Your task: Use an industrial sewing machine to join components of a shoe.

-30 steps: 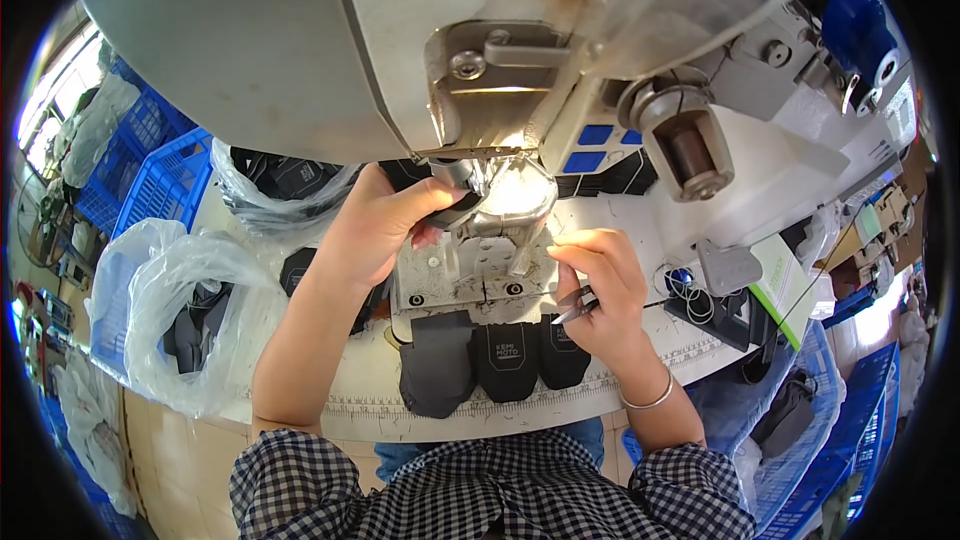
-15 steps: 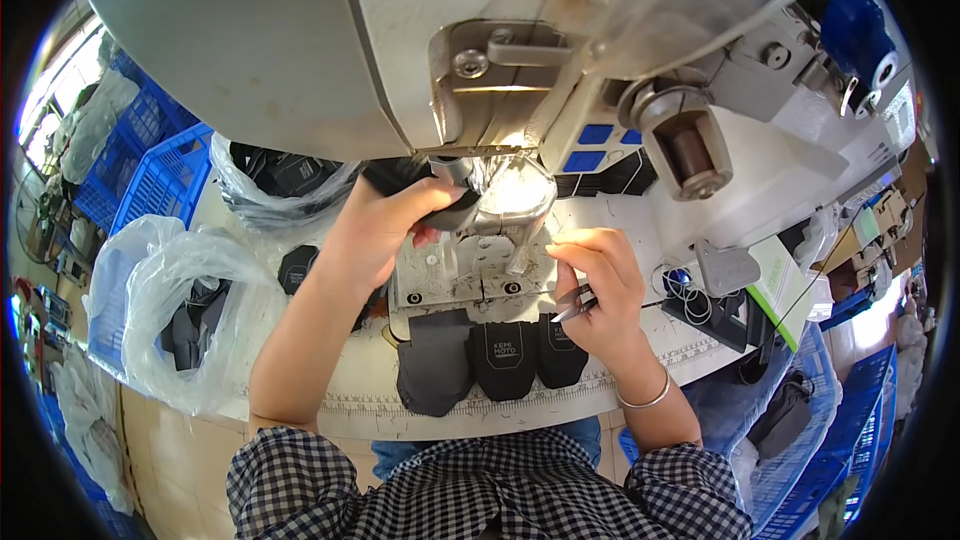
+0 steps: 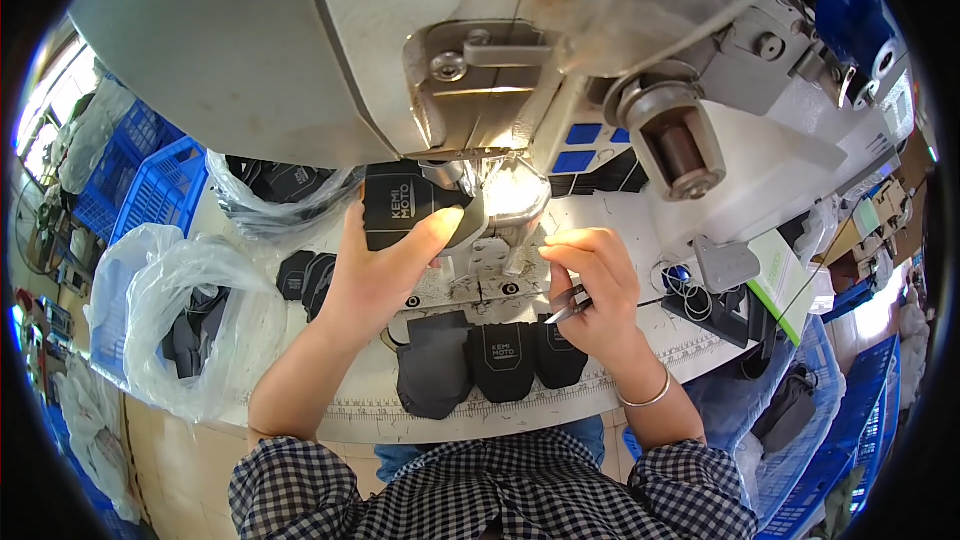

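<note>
My left hand (image 3: 385,265) grips a black fabric piece (image 3: 400,205) with a white printed mark and holds it up by the needle area of a grey industrial sewing machine (image 3: 400,50). My right hand (image 3: 595,285) rests on the metal needle plate (image 3: 480,280), fingers curled around small metal snips (image 3: 565,308). Three black fabric pieces (image 3: 495,360) lie in a row at the table's front edge, below both hands.
Clear plastic bags (image 3: 190,315) holding more black pieces sit at the left, with another bag (image 3: 280,195) behind my left hand. Blue crates (image 3: 140,180) stand at the far left. A black tool holder (image 3: 715,300) and a green-white box (image 3: 790,275) lie at the right.
My left hand has lifted the black fabric piece up and toward the machine's needle area, so the piece now shows fully. My right hand has stayed almost still.
</note>
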### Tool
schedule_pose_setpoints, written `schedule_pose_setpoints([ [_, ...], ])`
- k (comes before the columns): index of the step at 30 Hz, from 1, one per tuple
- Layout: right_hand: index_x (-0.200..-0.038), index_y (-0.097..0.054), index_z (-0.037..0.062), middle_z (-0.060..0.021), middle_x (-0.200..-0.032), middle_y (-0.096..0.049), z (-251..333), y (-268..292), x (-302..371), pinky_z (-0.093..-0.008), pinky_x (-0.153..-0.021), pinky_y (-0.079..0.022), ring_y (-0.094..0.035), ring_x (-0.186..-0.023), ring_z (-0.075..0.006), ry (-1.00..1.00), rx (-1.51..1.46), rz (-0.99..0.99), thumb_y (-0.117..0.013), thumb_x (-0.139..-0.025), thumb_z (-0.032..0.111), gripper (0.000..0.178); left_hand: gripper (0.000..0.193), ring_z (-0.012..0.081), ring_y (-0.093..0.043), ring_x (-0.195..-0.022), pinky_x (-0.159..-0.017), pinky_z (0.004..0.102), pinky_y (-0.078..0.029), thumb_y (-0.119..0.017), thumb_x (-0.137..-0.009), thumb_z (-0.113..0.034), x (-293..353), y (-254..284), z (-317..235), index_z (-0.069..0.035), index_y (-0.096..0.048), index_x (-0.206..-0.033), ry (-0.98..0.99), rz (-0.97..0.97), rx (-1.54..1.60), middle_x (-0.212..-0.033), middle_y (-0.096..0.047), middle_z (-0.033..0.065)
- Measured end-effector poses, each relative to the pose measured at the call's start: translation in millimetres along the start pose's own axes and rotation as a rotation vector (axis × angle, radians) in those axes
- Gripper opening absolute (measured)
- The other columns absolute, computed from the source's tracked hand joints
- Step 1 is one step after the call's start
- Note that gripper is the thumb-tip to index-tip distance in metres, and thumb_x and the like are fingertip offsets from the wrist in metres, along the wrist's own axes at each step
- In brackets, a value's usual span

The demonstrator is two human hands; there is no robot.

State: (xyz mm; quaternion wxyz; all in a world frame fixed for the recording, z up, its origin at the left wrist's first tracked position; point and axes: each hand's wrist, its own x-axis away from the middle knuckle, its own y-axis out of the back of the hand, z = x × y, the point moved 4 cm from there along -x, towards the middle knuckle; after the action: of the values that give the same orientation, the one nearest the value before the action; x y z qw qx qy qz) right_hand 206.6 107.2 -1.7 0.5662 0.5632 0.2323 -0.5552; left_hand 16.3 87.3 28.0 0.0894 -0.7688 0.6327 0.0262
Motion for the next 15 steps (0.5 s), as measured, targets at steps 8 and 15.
schedule_pose_setpoints([
  [8, -0.082, -0.057, 0.0035, -0.0066, -0.078, -0.055, 0, 0, 1, -0.0299, -0.052, -0.041, -0.050, -0.063, -0.0232, 0.006, -0.003, 0.006, -0.060, -0.059, -0.008, 0.026, 0.023, 0.0054, -0.051, -0.066, -0.057, 0.0200, -0.041, -0.064, -0.077, -0.014, -12, 7, 3, -0.002, -0.054, -0.093, 0.038, 0.049, -0.075, -0.077, -0.058, 0.0003],
  [15, -0.082, -0.057, 0.0031, -0.0066, -0.078, -0.055, -1, -1, 0, -0.0297, -0.051, -0.040, -0.050, -0.063, -0.0230, 0.003, -0.006, 0.005, -0.059, -0.056, -0.010, 0.029, 0.021, 0.0057, -0.053, -0.067, -0.059, 0.0208, -0.043, -0.064, -0.077, -0.012, -14, 8, 12, -0.001, -0.054, -0.091, -0.061, -0.038, -0.090, -0.081, -0.060, 0.0026],
])
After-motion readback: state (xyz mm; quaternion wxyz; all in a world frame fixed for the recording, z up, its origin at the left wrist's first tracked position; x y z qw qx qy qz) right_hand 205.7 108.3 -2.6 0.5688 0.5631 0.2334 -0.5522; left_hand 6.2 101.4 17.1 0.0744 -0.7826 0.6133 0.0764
